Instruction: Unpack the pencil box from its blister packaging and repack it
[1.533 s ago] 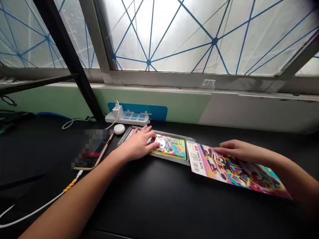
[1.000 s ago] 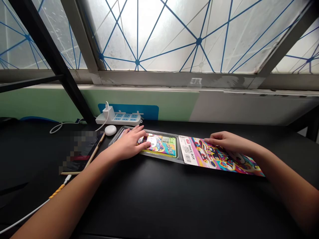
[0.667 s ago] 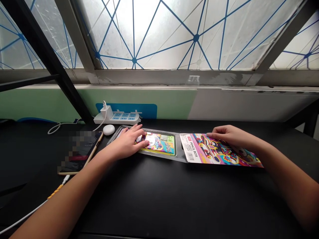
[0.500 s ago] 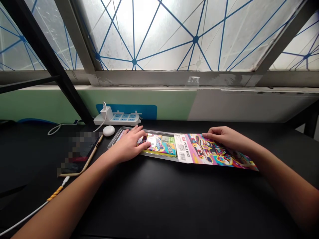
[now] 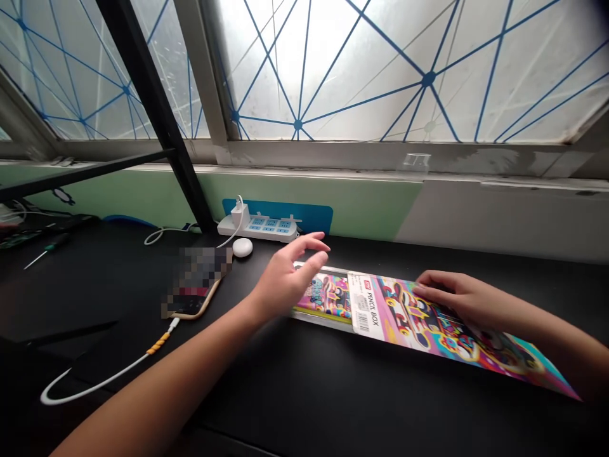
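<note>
A long colourful card sleeve (image 5: 404,314) printed "PENCIL BOX" lies on the black desk, slanting down to the right. From its left end sticks out a clear plastic case (image 5: 326,320) with a brightly printed piece (image 5: 335,295) in it. My left hand (image 5: 285,279) is over the left end of the case, fingers apart and thumb stretched out; whether it touches is hard to tell. My right hand (image 5: 457,295) grips the sleeve near its far edge, fingers bent over it. The case's left end is partly hidden behind my left hand.
Left of my hands lie a phone (image 5: 195,304) with a white charging cable (image 5: 114,371) and a round white case (image 5: 242,247). A power strip (image 5: 280,228) stands by the wall. A black metal post (image 5: 157,108) and a screwdriver (image 5: 47,251) are further left.
The view has turned left. Less of the plastic case sticks out of the sleeve, and different print shows there. My left hand has lifted from lying on the case, with its fingers now raised.
</note>
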Action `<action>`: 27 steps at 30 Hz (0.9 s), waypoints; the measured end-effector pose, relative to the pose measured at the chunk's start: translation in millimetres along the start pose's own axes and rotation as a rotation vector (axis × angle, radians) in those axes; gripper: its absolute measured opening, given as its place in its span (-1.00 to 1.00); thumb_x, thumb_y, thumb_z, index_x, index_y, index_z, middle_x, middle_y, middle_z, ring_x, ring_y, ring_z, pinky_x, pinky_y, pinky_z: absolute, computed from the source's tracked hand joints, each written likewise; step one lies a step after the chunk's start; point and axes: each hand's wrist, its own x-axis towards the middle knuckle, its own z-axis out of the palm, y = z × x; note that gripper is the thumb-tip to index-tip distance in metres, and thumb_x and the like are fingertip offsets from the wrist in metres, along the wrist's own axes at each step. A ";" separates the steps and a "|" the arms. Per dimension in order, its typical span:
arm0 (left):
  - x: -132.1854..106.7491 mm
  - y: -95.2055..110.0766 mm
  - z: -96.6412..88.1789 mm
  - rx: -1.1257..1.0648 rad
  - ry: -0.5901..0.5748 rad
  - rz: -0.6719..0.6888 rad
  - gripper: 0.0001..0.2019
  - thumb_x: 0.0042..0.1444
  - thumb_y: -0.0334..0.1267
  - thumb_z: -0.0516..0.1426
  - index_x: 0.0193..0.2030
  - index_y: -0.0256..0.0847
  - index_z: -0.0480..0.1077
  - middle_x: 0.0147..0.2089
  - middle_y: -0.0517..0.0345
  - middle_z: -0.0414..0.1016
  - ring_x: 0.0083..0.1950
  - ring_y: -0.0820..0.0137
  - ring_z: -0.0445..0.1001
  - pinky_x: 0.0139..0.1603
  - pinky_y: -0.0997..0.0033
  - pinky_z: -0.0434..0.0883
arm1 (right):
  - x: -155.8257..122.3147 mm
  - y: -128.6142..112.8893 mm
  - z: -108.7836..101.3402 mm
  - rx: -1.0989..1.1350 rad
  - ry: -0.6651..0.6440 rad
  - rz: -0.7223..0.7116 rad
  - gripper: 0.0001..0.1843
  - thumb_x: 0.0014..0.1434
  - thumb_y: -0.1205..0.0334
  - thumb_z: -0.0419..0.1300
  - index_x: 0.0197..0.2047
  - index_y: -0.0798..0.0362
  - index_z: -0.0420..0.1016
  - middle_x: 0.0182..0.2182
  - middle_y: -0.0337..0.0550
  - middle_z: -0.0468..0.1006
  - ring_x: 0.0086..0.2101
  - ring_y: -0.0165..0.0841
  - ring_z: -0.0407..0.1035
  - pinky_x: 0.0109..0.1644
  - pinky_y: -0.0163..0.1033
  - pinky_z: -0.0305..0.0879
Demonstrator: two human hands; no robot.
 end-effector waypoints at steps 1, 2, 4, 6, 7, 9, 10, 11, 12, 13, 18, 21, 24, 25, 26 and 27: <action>3.7 -5.2 -3.3 0.007 0.066 -0.001 -0.80 0.35 -0.12 0.10 -0.06 -0.14 0.47 0.30 0.01 0.42 0.38 0.16 0.31 0.38 0.18 0.21 | -1.2 2.5 -6.5 0.018 -0.089 0.002 -0.51 0.13 -0.30 0.24 -0.20 -0.04 0.63 -0.34 -0.12 0.66 -0.38 -0.19 0.53 -0.37 -0.25 0.42; 6.9 -11.4 -5.1 0.006 0.123 -0.022 -0.78 0.37 -0.10 0.07 -0.05 -0.14 0.45 0.25 0.01 0.46 0.38 0.16 0.31 0.38 0.19 0.20 | -2.1 5.3 -12.1 0.037 -0.159 0.002 -0.54 0.16 -0.26 0.24 -0.14 -0.05 0.63 -0.26 -0.11 0.68 -0.29 -0.15 0.56 -0.29 -0.25 0.46; 10.3 -24.9 -3.4 -0.044 0.201 -0.093 -0.71 0.40 -0.03 0.01 0.01 -0.15 0.40 0.17 0.01 0.49 0.35 0.16 0.33 0.34 0.20 0.23 | -2.2 11.6 -19.2 0.049 -0.161 -0.004 -0.58 0.16 -0.20 0.27 -0.06 -0.10 0.61 -0.12 -0.11 0.68 -0.12 -0.07 0.56 -0.13 -0.25 0.49; 9.7 -35.7 2.9 -0.121 0.216 -0.163 -0.64 0.42 0.05 -0.05 0.06 -0.14 0.36 0.19 0.01 0.47 0.33 0.16 0.34 0.31 0.19 0.26 | 1.1 17.1 -19.7 0.009 -0.088 -0.002 -0.54 0.10 -0.19 0.32 -0.01 -0.13 0.60 -0.04 -0.09 0.66 -0.06 -0.03 0.55 -0.07 -0.22 0.51; 8.3 -39.0 6.5 -0.151 0.210 -0.179 -0.61 0.42 0.09 -0.08 0.09 -0.13 0.34 0.22 0.01 0.45 0.35 0.15 0.31 0.32 0.19 0.26 | 3.9 18.2 -17.6 -0.022 -0.049 -0.002 -0.49 0.07 -0.20 0.34 0.01 -0.12 0.59 -0.01 -0.06 0.65 -0.06 -0.01 0.56 -0.06 -0.19 0.53; 4.6 -40.8 12.4 -0.186 0.197 -0.172 -0.56 0.42 0.14 -0.11 0.14 -0.09 0.33 0.28 0.02 0.40 0.39 0.15 0.26 0.37 0.17 0.20 | 10.8 13.1 -9.1 -0.087 0.022 -0.025 -0.41 0.01 -0.23 0.36 0.03 -0.10 0.58 0.02 -0.01 0.63 -0.04 0.03 0.55 -0.02 -0.10 0.54; 2.8 -39.9 14.1 -0.202 0.189 -0.161 -0.54 0.42 0.16 -0.13 0.16 -0.08 0.33 0.31 0.02 0.37 0.42 0.15 0.23 0.39 0.15 0.16 | 14.5 6.0 -3.0 -0.119 0.051 -0.049 -0.38 0.00 -0.26 0.35 0.04 -0.09 0.57 0.03 0.01 0.62 -0.02 0.05 0.53 0.01 -0.06 0.53; 1.3 -38.4 14.9 -0.220 0.178 -0.152 -0.52 0.42 0.18 -0.16 0.18 -0.07 0.32 0.34 0.02 0.35 0.43 0.15 0.20 0.41 0.13 0.13 | 18.2 -4.5 4.2 -0.149 0.068 -0.075 -0.36 0.00 -0.30 0.33 0.05 -0.09 0.56 0.04 0.02 0.62 0.00 0.05 0.52 0.03 -0.02 0.51; 0.2 -36.6 15.0 -0.239 0.166 -0.145 -0.50 0.43 0.19 -0.19 0.20 -0.06 0.31 0.36 0.01 0.33 0.45 0.14 0.18 0.43 0.11 0.11 | 21.7 -17.9 12.4 -0.179 0.071 -0.103 -0.34 0.00 -0.33 0.31 0.04 -0.09 0.56 0.04 0.02 0.61 0.02 0.06 0.50 0.06 0.02 0.49; -0.2 -35.1 14.5 -0.257 0.159 -0.143 -0.47 0.42 0.20 -0.22 0.20 -0.06 0.31 0.37 0.00 0.32 0.46 0.14 0.17 0.44 0.09 0.09 | 25.2 -33.7 21.3 -0.206 0.058 -0.119 -0.33 0.02 -0.36 0.27 0.04 -0.08 0.56 0.04 0.02 0.61 0.02 0.05 0.50 0.07 0.03 0.47; 5.4 -34.0 8.6 -0.364 0.187 -0.222 -0.43 0.41 0.22 -0.27 0.17 -0.10 0.30 0.38 -0.06 0.32 0.45 0.11 0.21 0.39 0.04 0.19 | 37.5 -112.1 65.8 -0.339 -0.011 -0.199 -0.48 0.28 -0.27 0.02 0.00 -0.07 0.53 0.01 0.00 0.61 -0.01 -0.02 0.50 0.05 0.01 0.40; 10.5 -36.0 4.9 -0.397 0.216 -0.334 -0.62 0.41 0.04 -0.11 0.14 -0.14 0.28 0.35 -0.11 0.35 0.40 0.14 0.29 0.33 0.08 0.29 | 37.3 -126.0 78.0 -0.393 0.078 -0.250 -0.47 0.32 -0.21 0.00 0.15 -0.07 0.42 0.12 0.03 0.54 0.05 -0.01 0.46 0.14 0.07 0.31; 12.7 -38.4 3.0 -0.365 0.208 -0.413 -0.70 0.20 -0.36 0.05 0.08 -0.13 0.29 0.29 -0.09 0.42 0.37 0.16 0.33 0.30 0.07 0.33 | 30.2 -103.6 70.7 -0.436 0.200 -0.321 -0.36 0.27 -0.31 0.04 0.22 -0.08 0.36 0.21 0.05 0.46 0.15 0.03 0.37 0.28 0.24 0.12; 12.9 -39.3 2.9 -0.361 0.198 -0.423 -0.62 0.11 -0.45 0.05 0.08 -0.13 0.30 0.27 -0.09 0.44 0.36 0.16 0.33 0.28 0.06 0.36 | 26.3 -89.6 64.2 -0.432 0.216 -0.320 -0.34 0.26 -0.34 0.04 0.21 -0.08 0.36 0.21 0.05 0.46 0.16 0.04 0.36 0.30 0.27 0.08; 12.9 -40.2 3.0 -0.370 0.188 -0.423 -0.56 0.05 -0.51 0.03 0.09 -0.12 0.30 0.25 -0.08 0.45 0.35 0.16 0.35 0.25 0.05 0.39 | 21.9 -73.5 56.1 -0.416 0.221 -0.301 -0.34 0.26 -0.36 0.02 0.20 -0.08 0.37 0.21 0.04 0.46 0.17 0.04 0.36 0.31 0.28 0.07; 13.0 -40.9 3.2 -0.389 0.185 -0.420 -0.51 0.01 -0.53 0.01 0.10 -0.12 0.29 0.22 -0.07 0.47 0.33 0.16 0.38 0.20 0.05 0.43 | 17.1 -56.3 46.9 -0.387 0.227 -0.266 -0.34 0.26 -0.36 0.02 0.19 -0.08 0.38 0.20 0.04 0.47 0.16 0.04 0.36 0.31 0.28 0.08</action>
